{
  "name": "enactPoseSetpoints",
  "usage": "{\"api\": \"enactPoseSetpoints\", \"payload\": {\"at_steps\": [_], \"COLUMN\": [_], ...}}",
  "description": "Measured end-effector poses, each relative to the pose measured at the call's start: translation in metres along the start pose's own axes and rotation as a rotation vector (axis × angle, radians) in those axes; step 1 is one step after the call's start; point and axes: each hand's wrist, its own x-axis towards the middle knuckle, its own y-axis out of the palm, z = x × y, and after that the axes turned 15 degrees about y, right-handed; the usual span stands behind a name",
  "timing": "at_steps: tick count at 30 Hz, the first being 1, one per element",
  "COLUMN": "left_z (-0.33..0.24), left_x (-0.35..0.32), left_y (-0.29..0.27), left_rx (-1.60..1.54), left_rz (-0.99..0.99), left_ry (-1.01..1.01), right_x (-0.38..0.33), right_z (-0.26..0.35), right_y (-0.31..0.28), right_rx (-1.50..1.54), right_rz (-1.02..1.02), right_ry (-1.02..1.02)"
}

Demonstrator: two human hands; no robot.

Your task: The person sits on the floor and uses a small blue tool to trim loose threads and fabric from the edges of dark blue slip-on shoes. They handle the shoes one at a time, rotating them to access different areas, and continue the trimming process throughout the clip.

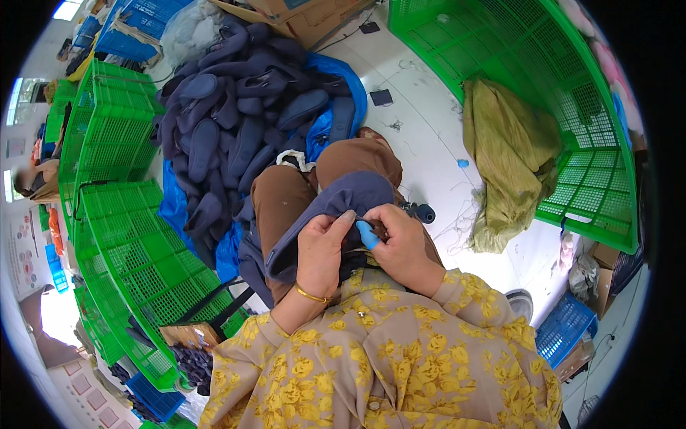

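Across my lap lies a navy slipper [350,194], its sole end pointing away to the right. My left hand [319,250], with a gold bangle at the wrist, pinches the slipper's near edge between thumb and fingers. Close beside it, my right hand [404,247] is closed at the same edge; a blue cover [368,234] wraps its thumb or finger. The fingertips almost meet, and whatever small thing may be between them is hidden. More dark cloth hangs below the hands. Beyond my knees is a large heap of navy slippers [246,136].
Blue plastic sheeting [350,75] lies under the heap. Green crates [118,247] stand along the left, and a large green crate [514,53] at the right. An olive sack [507,157] slumps against it. A blue basket [567,330] sits at lower right; cardboard boxes [314,21] stand behind the heap.
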Motion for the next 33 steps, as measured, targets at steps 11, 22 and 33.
{"api": "enactPoseSetpoints", "payload": {"at_steps": [11,22,33], "left_z": [0.004,0.016,0.017], "left_x": [0.0,0.005,0.005], "left_y": [-0.014,-0.028,-0.03], "left_rx": [-0.172,-0.255,-0.299], "left_rz": [0.178,0.237,0.261], "left_ry": [0.013,-0.014,0.0], "right_x": [-0.001,-0.006,-0.001], "right_z": [0.003,0.005,0.01], "right_y": [-0.02,-0.025,-0.025], "right_rx": [0.251,0.177,0.115], "right_rz": [0.183,0.283,0.296], "right_ry": [0.157,0.137,0.11]}}
